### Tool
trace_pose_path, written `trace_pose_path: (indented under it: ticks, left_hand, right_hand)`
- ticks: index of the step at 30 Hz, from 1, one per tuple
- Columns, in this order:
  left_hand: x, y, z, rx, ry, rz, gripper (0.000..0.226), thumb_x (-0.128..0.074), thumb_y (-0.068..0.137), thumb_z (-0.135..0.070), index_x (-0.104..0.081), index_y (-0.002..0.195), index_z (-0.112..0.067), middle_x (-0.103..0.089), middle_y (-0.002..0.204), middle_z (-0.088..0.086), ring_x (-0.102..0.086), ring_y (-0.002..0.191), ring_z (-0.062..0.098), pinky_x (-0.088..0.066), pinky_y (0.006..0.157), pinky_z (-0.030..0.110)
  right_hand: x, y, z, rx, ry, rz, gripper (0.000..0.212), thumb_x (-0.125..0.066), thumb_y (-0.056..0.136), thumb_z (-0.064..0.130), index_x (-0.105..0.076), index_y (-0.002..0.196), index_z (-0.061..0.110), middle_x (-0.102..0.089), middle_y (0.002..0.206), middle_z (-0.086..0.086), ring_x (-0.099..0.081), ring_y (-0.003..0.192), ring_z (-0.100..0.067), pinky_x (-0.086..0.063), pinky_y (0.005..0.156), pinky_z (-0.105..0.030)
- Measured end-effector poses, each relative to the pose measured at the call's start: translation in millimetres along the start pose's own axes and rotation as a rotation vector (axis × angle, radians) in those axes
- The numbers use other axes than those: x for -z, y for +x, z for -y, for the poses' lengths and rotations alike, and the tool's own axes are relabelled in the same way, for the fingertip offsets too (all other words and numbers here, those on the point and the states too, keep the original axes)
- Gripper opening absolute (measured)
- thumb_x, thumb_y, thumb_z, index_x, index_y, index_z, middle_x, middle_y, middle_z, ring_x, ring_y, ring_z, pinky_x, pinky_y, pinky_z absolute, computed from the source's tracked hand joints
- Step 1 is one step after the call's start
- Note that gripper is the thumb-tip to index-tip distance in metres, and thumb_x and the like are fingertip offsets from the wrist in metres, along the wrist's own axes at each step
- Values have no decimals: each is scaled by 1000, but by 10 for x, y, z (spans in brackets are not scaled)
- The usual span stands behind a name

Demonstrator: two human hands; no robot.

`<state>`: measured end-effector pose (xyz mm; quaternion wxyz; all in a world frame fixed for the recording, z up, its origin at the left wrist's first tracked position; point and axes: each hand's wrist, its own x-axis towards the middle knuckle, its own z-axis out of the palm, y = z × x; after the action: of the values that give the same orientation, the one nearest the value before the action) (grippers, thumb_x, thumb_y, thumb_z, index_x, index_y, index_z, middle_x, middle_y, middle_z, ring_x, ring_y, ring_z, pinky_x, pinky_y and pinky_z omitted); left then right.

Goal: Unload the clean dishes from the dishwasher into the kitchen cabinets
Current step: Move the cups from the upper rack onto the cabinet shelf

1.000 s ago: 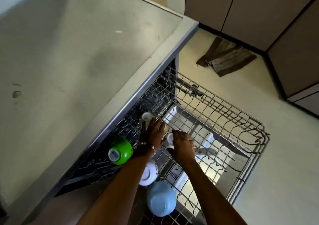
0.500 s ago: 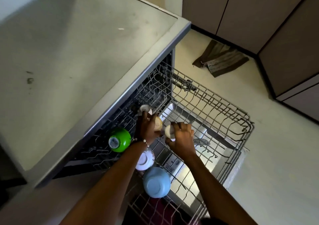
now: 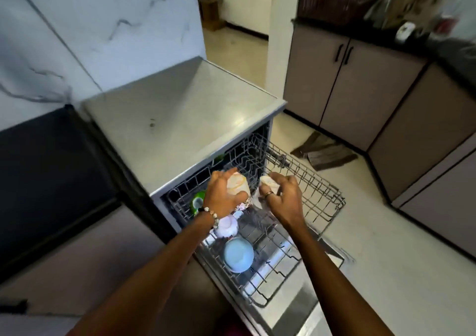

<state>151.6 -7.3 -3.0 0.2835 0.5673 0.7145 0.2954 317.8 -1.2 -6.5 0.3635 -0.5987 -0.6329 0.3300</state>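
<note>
The dishwasher's wire rack [image 3: 319, 194] is pulled out below the steel counter. My left hand [image 3: 221, 194] grips a cream cup [image 3: 238, 185] upside down, lifted above the rack. My right hand [image 3: 282, 199] holds a second small cream cup [image 3: 268, 182] just to the right of it. Still in the rack are a green bowl [image 3: 198, 201], a white dish [image 3: 228, 226] and a light blue bowl [image 3: 238, 254], all upturned.
Brown base cabinets [image 3: 342, 88] with black handles line the right side under a dark worktop. A brown cloth [image 3: 327, 154] lies on the pale floor beside the rack. The steel counter top [image 3: 180, 119] spreads behind the rack; a marble wall stands at left.
Both hands have lifted a cup each out of the rack. The view has pulled up and back, bringing the cabinets and wall into sight.
</note>
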Motion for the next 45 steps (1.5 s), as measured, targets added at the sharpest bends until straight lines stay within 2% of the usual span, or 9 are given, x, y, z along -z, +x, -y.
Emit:
trace_pose_path:
  ticks: [6, 10, 16, 22, 28, 34, 37, 41, 45]
  left_hand:
    - [1081, -716, -296, -108, -109, -262, 80, -64, 53, -44, -54, 130, -26, -60, 118, 5, -58, 106, 18, -38, 87, 15]
    - [1901, -1056, -260, -137, -228, -402, 85, -67, 48, -49, -55, 129, -27, -65, 114, 0, -64, 99, 17, -52, 92, 30]
    - [3176, -1346, -172, -211, -344, -551, 67, -81, 63, -18, -58, 126, -23, -65, 108, 1, -65, 87, 11, -56, 74, 15]
    - [4737, -1462, 191, -296, -264, -794, 52, -78, 73, -20, -60, 122, -23, -63, 108, -3, -64, 85, 7, -59, 71, 24]
    - [6244, -1462, 356, -370, -161, -939, 56, -77, 73, -15, -58, 125, -23, -63, 113, 1, -64, 95, 18, -59, 78, 32]
    - [7292, -1221, 219, -434, -130, -1021, 51, -72, 78, -19, -56, 126, -24, -60, 117, 4, -62, 97, 20, -58, 84, 36]
    - [7694, -1005, 142, -463, -81, -1069, 53, -70, 81, -22, -52, 130, -23, -57, 121, 6, -60, 97, 20, -57, 84, 34]
    - [8154, -660, 13, -447, -3, -1104, 59, -71, 80, -24, -47, 134, -24, -55, 124, 7, -61, 102, 23, -57, 83, 33]
    - [8536, -201, -69, -322, 83, -1071, 66, -74, 79, -21, -41, 136, -20, -52, 128, 11, -61, 102, 27, -57, 67, 28]
  right_hand:
    - [95, -359, 1055, 230, 73, -15, 41, -67, 85, 35, -62, 120, 15, -52, 113, -6, -52, 103, -15, -45, 89, -29]
    - [-93, -516, 1835, 386, 171, 31, 41, -71, 81, 34, -63, 119, 18, -55, 109, -4, -57, 94, -16, -48, 81, -26]
    - [-551, -598, 3072, 591, 273, 103, 50, -70, 69, 44, -66, 114, 23, -61, 107, 1, -60, 86, -13, -49, 73, -22]
    - [-1266, -601, 4461, 767, 425, 198, 42, -79, 73, 34, -68, 112, 23, -65, 107, 2, -61, 87, -8, -45, 65, -7]
    - [-1903, -440, 5703, 862, 531, 222, 45, -77, 68, 45, -69, 107, 25, -67, 105, 4, -60, 83, -15, -50, 71, -28]
    - [-2199, -156, 6706, 930, 557, 201, 34, -80, 73, 32, -69, 102, 19, -64, 77, 10, -54, 55, 8, -41, 56, -8]
    - [-2250, 20, 7155, 1000, 530, 162, 34, -78, 75, 30, -67, 105, 18, -62, 76, 12, -55, 55, 11, -40, 52, -3]
    - [-2332, 365, 7731, 1039, 511, 130, 44, -75, 77, 37, -65, 114, 14, -69, 93, -7, -67, 81, -16, -50, 59, -20]
    - [-2500, 716, 8231, 1011, 445, 185, 51, -75, 76, 40, -62, 117, 14, -66, 107, -13, -65, 88, -22, -56, 74, -34]
